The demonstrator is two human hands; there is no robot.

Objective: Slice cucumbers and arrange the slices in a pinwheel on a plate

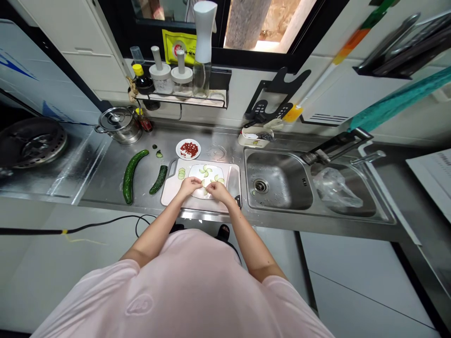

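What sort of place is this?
Probably a small home kitchen: a steel sink, a stove burner with a pot nearby, and a cutting board holding cucumber slices.

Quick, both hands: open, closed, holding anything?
Left hand: closed, fingers curled; cannot tell if it holds anything.
Right hand: closed in a pinch; cannot tell if it holds anything.
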